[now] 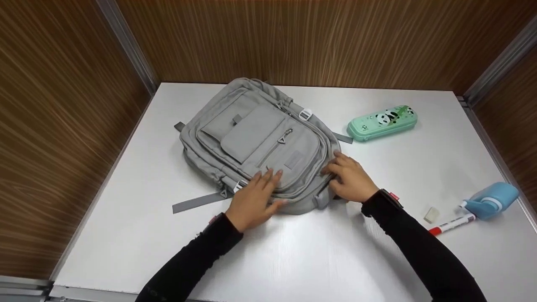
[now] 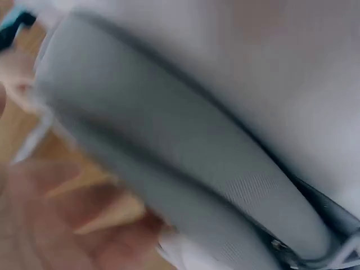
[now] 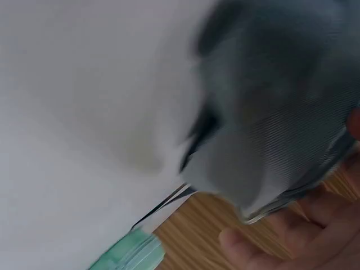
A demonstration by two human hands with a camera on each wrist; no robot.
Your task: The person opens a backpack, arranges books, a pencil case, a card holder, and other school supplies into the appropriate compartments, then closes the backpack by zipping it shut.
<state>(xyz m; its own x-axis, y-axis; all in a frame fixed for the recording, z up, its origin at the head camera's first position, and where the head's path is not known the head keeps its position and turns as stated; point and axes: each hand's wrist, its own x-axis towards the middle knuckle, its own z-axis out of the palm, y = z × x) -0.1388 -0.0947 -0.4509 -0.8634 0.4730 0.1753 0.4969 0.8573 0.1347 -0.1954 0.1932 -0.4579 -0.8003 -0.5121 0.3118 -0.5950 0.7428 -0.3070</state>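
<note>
A grey backpack (image 1: 260, 138) lies front side up and slanted on the white table, with its zipped pockets showing. My left hand (image 1: 254, 203) rests on its near lower part, fingers extended over the front pocket. At the rounded end on the right, my right hand (image 1: 350, 178) grips the bag's edge by the zipper with bent fingers and thumb. The left wrist view has the bag's grey side (image 2: 152, 112) close up, with blurred fingers beside it. In the right wrist view, fingers lie along the edge of the fabric (image 3: 275, 146).
A green panda pencil case (image 1: 381, 123) lies to the right behind the bag. Nearer the right edge are a blue bottle (image 1: 493, 201), a red-capped white marker (image 1: 453, 224) and a small pale eraser (image 1: 431, 215). Wood-grain panels (image 1: 293, 42) enclose the table's back and sides.
</note>
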